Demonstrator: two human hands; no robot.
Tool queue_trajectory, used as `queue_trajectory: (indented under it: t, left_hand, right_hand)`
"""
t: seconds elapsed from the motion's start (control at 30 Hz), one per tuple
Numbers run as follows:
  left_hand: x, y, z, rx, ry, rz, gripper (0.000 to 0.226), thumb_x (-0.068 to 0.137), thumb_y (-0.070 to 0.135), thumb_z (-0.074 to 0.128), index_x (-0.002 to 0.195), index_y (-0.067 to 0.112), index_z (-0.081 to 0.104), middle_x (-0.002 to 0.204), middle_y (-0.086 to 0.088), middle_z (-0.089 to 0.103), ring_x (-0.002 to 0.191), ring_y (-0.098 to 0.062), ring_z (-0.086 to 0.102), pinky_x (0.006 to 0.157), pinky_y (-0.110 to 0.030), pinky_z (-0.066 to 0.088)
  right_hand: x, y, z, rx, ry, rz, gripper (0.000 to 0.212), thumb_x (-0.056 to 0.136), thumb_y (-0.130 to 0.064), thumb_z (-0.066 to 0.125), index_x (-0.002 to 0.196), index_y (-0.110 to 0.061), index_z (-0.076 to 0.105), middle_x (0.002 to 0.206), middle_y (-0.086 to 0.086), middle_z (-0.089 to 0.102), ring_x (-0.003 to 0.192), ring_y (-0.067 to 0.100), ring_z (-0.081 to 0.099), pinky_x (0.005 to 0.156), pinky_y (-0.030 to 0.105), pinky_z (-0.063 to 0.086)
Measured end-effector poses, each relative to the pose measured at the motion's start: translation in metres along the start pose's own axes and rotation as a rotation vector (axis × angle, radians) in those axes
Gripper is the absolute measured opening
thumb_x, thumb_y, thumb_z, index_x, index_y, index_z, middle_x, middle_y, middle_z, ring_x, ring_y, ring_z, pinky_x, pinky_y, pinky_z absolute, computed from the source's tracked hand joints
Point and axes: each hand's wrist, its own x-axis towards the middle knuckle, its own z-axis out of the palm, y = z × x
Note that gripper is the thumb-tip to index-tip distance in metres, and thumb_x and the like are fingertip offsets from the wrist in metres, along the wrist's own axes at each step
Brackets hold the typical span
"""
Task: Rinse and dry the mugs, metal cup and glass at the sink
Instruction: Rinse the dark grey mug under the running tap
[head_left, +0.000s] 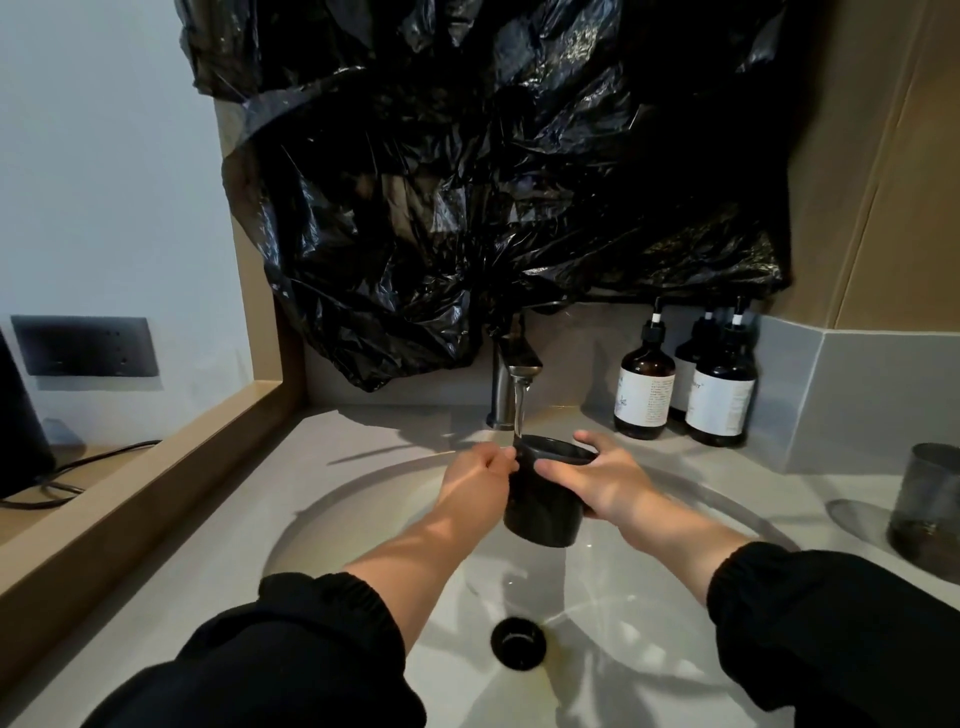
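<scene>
A black mug (540, 512) is held upright over the white sink basin (353, 499), right under the metal faucet (511, 374). Water runs from the spout onto the mug's near-left rim. My left hand (475, 475) pinches the mug's left side near the rim. My right hand (597, 480) wraps around its right side, fingers over the rim. On the counter at the far right stands a smoky glass (927, 506), apart from both hands.
Three brown pump bottles (685, 384) stand behind the basin to the right. Crumpled black plastic (493, 182) covers the wall above the faucet. The black drain (518, 642) lies at the basin's bottom. A wooden ledge (130, 488) borders the counter on the left, with a cable beyond it.
</scene>
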Motion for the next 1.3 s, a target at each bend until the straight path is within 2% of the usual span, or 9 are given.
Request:
queue_trajectory:
  t: [0.13,0.23,0.47,0.6,0.73,0.9,1.07,1.17,1.3]
  left_hand:
    - [0.003,-0.004,-0.006,-0.155,-0.006,-0.020,0.012,0.098,0.011,0.049,0.103,0.018,0.057,0.083,-0.003,0.060,0.075,-0.012,0.059,0.071,-0.025,0.053]
    - [0.002,-0.003,-0.012,-0.134,-0.070,-0.003,0.022,0.099,0.007,0.045,0.089,0.019,0.061,0.079,-0.003,0.060,0.075,-0.012,0.059,0.075,-0.025,0.053]
    - [-0.004,0.004,-0.019,-0.036,-0.201,0.005,0.025,0.099,0.012,0.048,0.099,0.034,0.060,0.100,0.004,0.066,0.099,-0.010,0.061,0.073,-0.023,0.048]
    - [-0.004,0.004,-0.017,-0.065,-0.184,-0.014,0.022,0.101,0.017,0.045,0.114,0.024,0.060,0.109,-0.004,0.066,0.105,-0.016,0.061,0.067,-0.019,0.048]
    - [0.001,0.001,-0.015,-0.102,-0.127,-0.041,0.016,0.101,0.022,0.045,0.103,0.017,0.060,0.096,-0.005,0.062,0.095,-0.019,0.062,0.081,-0.030,0.053]
    - [0.010,-0.006,-0.015,-0.006,-0.014,-0.055,0.020,0.102,0.027,0.043,0.090,0.018,0.056,0.088,-0.005,0.060,0.086,-0.022,0.058,0.085,-0.038,0.052]
    - [0.015,-0.008,-0.018,0.057,0.104,-0.087,0.026,0.101,0.033,0.043,0.082,0.021,0.056,0.099,-0.012,0.067,0.095,-0.030,0.063,0.092,-0.046,0.052]
    - [0.020,-0.013,-0.021,0.071,0.149,-0.115,0.030,0.099,0.038,0.042,0.078,0.021,0.054,0.098,-0.013,0.068,0.094,-0.033,0.064,0.089,-0.047,0.054]
    - [0.015,-0.009,-0.019,0.122,0.129,-0.089,0.034,0.100,0.037,0.042,0.073,0.019,0.053,0.082,-0.007,0.065,0.079,-0.026,0.061,0.086,-0.040,0.054]
  right_hand:
    - [-0.004,0.000,0.003,0.107,0.015,0.033,0.081,0.071,-0.029,0.082,0.139,-0.017,0.039,0.120,0.010,0.059,0.101,0.025,0.061,0.085,0.040,0.054]
    - [-0.005,0.000,0.003,0.150,0.026,0.064,0.082,0.072,-0.029,0.082,0.140,-0.017,0.039,0.120,0.009,0.059,0.099,0.025,0.061,0.084,0.042,0.055]
    - [-0.003,0.004,-0.002,0.219,0.015,0.128,0.080,0.073,-0.033,0.080,0.139,-0.017,0.039,0.121,0.008,0.058,0.103,0.027,0.059,0.087,0.049,0.054]
    - [-0.003,0.006,-0.001,0.264,0.011,0.162,0.074,0.074,-0.035,0.079,0.135,-0.016,0.041,0.115,0.011,0.060,0.097,0.027,0.061,0.083,0.049,0.055]
    - [-0.002,0.006,0.004,0.235,-0.024,0.152,0.078,0.073,-0.036,0.080,0.136,-0.016,0.040,0.114,0.010,0.061,0.098,0.027,0.062,0.081,0.047,0.056]
    - [-0.003,0.005,0.015,0.191,-0.068,0.111,0.082,0.072,-0.038,0.080,0.138,-0.016,0.037,0.119,0.008,0.059,0.106,0.027,0.059,0.086,0.049,0.055]
    - [-0.006,0.003,0.018,0.205,-0.157,0.145,0.068,0.077,-0.048,0.072,0.131,-0.016,0.046,0.115,0.010,0.063,0.103,0.028,0.062,0.076,0.044,0.059]
    - [-0.007,0.001,0.010,0.185,-0.248,0.135,0.048,0.085,-0.052,0.062,0.120,-0.020,0.056,0.110,0.007,0.064,0.101,0.027,0.063,0.083,0.045,0.057]
    - [-0.005,0.000,0.002,0.177,-0.327,0.125,0.046,0.085,-0.053,0.060,0.117,-0.021,0.059,0.111,0.007,0.067,0.106,0.025,0.063,0.086,0.043,0.055]
